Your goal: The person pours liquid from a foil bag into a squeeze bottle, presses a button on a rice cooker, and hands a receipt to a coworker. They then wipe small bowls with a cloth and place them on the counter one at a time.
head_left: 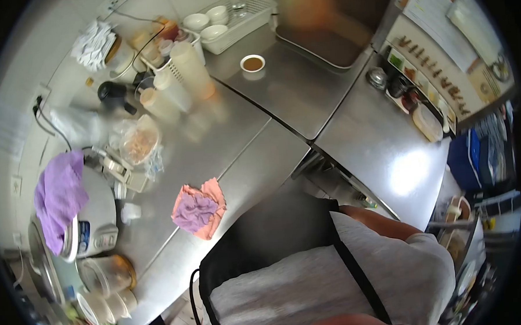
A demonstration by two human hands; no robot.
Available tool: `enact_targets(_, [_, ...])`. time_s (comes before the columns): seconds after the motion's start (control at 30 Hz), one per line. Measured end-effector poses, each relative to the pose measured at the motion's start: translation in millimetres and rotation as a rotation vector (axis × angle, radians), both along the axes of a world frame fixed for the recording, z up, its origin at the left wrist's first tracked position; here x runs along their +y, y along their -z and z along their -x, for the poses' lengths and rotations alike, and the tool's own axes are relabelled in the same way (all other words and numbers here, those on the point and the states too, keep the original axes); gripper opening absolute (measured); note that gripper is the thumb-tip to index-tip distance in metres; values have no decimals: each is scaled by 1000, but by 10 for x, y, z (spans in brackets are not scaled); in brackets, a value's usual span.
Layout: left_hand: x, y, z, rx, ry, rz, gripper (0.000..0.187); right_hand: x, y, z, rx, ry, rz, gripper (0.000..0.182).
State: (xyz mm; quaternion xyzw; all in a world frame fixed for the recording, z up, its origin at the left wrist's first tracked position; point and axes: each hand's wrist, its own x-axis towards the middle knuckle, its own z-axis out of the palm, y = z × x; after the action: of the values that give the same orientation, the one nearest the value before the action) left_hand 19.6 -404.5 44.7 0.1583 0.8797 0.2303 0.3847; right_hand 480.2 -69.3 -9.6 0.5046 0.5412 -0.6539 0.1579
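Observation:
Neither of my hands shows. A forearm [385, 222] runs from a light grey sleeve towards the black apron [274, 220], and its hand is hidden behind the apron's edge. Closest to the apron on the steel counter lies a crumpled pink and purple cloth [197, 209]. Farther back, a small white dish of brown sauce [252, 63] stands on the steel. To the left, a plastic bag of pale shredded food [139, 145] rests beside a small white device [124, 171]. A purple towel [61, 197] drapes over a large rounded appliance [96, 198].
Squeeze bottles [189, 67] stand by the wall, near a white basket with bowls [231, 24]. A dark tray [330, 37] fills the back corner. Jars and a lidded container [427, 122] line the right counter. Plastic tubs [105, 275] stand at the lower left.

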Motion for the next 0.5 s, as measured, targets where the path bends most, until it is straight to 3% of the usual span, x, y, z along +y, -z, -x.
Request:
enact_targets(0.07, [541, 159, 129, -39, 145, -60, 19, -211, 328, -20, -62, 131, -58, 33])
enact_targets(0.13, [1095, 272, 167, -91, 303, -128, 19, -297, 319, -50, -55, 315, 85, 34])
enact_targets(0.2, [1561, 343, 142, -132, 428, -178, 19, -394, 190, -38, 10, 269, 79, 33])
enact_targets(0.3, [1999, 393, 43, -184, 560, -231, 19, -434, -9, -23, 259, 69, -196, 27])
enact_targets(0.4, [2226, 430, -72, -221, 632, -256, 19, -359, -15, 274, 52, 814, 197, 25])
enact_targets(0.47, [2299, 437, -127, -238, 654, -264, 19, -371, 727, 116, -62, 570, -176, 27])
enact_targets(0.5, [2293, 440, -141, -245, 659, -263, 19, -332, 738, 187, -119, 436, -360, 29])
